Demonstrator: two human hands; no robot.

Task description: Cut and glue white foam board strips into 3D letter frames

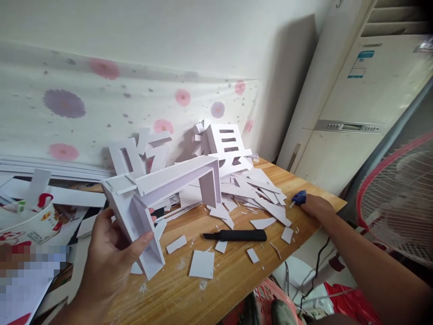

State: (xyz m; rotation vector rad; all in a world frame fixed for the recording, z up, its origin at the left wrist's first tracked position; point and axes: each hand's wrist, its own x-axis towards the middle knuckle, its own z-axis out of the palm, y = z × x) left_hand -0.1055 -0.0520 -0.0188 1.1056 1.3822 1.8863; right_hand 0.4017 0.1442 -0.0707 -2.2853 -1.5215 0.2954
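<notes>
My left hand (113,253) grips a white foam-board frame (184,176) by its near leg, thumb on the front side and fingers behind. The frame has thin raised walls and bends at a corner, tilted above the table. At the table's right edge, my right hand (314,205) is closed on a small blue object (299,197) with a pale tip pointing left; its kind is unclear and the fingers are mostly hidden. Between the hands lies a black utility knife (237,235), blade to the left. A square white offcut (202,264) is on the wood in front of it.
Many white scraps (267,203) cover the wooden table (237,275). Cut-out board shapes (225,140) stand against the wall. A white tub (37,225) holds tools at left. A fan with a pink-rimmed guard (399,194) and a tall air conditioner (352,104) stand at right.
</notes>
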